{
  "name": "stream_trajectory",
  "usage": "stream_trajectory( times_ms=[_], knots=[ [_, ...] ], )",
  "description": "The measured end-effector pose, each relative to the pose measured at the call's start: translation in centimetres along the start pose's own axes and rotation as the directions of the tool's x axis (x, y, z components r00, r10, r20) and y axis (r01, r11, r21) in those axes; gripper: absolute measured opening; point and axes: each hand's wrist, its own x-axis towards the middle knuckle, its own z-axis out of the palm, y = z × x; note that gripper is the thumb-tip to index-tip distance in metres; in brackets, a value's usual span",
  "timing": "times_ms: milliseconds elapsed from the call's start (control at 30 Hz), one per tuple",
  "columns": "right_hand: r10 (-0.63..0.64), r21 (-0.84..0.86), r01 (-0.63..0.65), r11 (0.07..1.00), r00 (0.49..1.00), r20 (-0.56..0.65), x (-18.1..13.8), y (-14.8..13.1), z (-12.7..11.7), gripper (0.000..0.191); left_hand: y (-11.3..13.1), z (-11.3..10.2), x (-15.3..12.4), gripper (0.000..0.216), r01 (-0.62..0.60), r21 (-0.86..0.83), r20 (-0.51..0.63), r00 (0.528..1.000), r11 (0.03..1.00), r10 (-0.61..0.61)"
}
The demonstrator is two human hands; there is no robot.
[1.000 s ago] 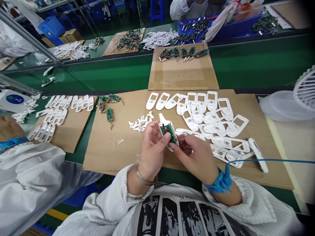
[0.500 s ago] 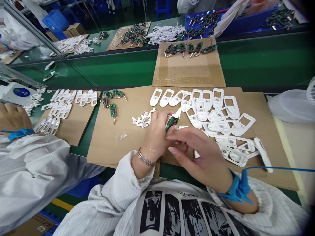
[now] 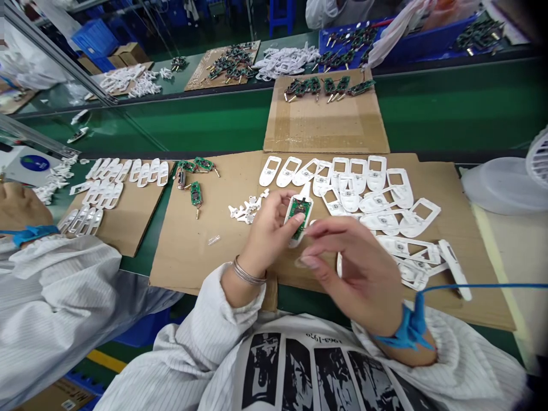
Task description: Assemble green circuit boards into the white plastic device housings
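My left hand (image 3: 269,225) is closed around a white plastic housing (image 3: 293,243) with a green circuit board (image 3: 298,212) lying in it, face up. The thumb presses on the board, and a white tip sticks out at the far end. Just right of it hovers my right hand (image 3: 357,265), its thumb and fingertips drawn together. Something small and pale may be at those fingertips, too blurred to name. Beyond the hands lie several white housings (image 3: 377,171). Small white parts (image 3: 247,211) are heaped left of my left hand.
Several circuit boards with metal tips (image 3: 196,194) lie on the cardboard (image 3: 184,251) at left, near a small clear piece (image 3: 214,240). A co-worker's hand (image 3: 23,205) is at far left. A blue cord (image 3: 483,285) runs right from my wrist. A clear plastic container (image 3: 505,185) stands right.
The housing and board in my left hand have turned from edge-on to face up, and the thumb now lies on the board. My right hand has drawn slightly away to the right.
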Motion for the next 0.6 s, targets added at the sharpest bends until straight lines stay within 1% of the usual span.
stream_trajectory(
  times_ms=[33, 67, 100, 133, 167, 200, 267, 367, 467, 533, 600],
  knots=[
    [0.052, 0.007, -0.052, 0.999, 0.999, -0.015, 0.2, 0.1, -0.7, 0.008, 0.1, -0.1, -0.1, 0.03, 0.105, -0.245, 0.053, 0.994, 0.964, -0.095],
    [0.101, -0.001, -0.101, 0.995, 0.995, -0.027, 0.4, 0.3, -1.4, 0.007, 0.2, -0.2, -0.2, 0.03, 0.214, -0.455, 0.127, 0.976, 0.864, -0.174],
    [0.14, -0.02, -0.14, 0.99, 0.99, -0.027, 0.7, 0.5, -2.0, 0.005, 0.3, -0.2, -0.4, 0.031, 0.307, -0.606, 0.202, 0.952, 0.734, -0.231],
    [0.162, -0.045, -0.163, 0.986, 0.987, -0.017, 0.9, 0.7, -2.4, 0.004, 0.5, -0.2, -0.5, 0.032, 0.375, -0.702, 0.261, 0.926, 0.605, -0.271],
    [0.171, -0.074, -0.171, 0.983, 0.985, -0.003, 1.2, 0.9, -2.7, 0.005, 0.6, -0.1, -0.8, 0.034, 0.42, -0.761, 0.304, 0.904, 0.494, -0.3],
    [0.169, -0.104, -0.167, 0.98, 0.985, 0.011, 1.4, 1.1, -2.9, 0.005, 0.6, 0.0, -1.0, 0.035, 0.448, -0.797, 0.333, 0.885, 0.405, -0.325],
    [0.136, -0.166, -0.129, 0.978, 0.99, 0.034, 1.8, 1.2, -2.8, 0.005, 0.8, 0.2, -1.4, 0.034, 0.491, -0.827, 0.377, 0.846, 0.274, -0.377],
    [0.025, -0.256, 0.001, 0.967, 0.995, 0.098, 2.3, 1.2, -2.3, 0.006, 0.9, 0.6, -1.8, 0.03, 0.551, -0.823, 0.453, 0.784, 0.139, -0.425],
    [-0.069, -0.298, 0.12, 0.947, 0.982, 0.174, 2.6, 1.3, -2.0, 0.006, 0.9, 0.8, -2.0, 0.021, 0.575, -0.814, 0.492, 0.753, 0.075, -0.436],
    [-0.085, -0.311, 0.138, 0.94, 0.981, 0.176, 2.8, 1.4, -2.0, 0.006, 0.8, 0.9, -2.1, 0.016, 0.579, -0.813, 0.499, 0.748, 0.062, -0.437],
    [-0.08, -0.321, 0.129, 0.938, 0.984, 0.161, 2.8, 1.5, -2.0, 0.005, 0.6, 1.0, -2.2, 0.012, 0.576, -0.815, 0.5, 0.747, 0.053, -0.438]
  ],
)
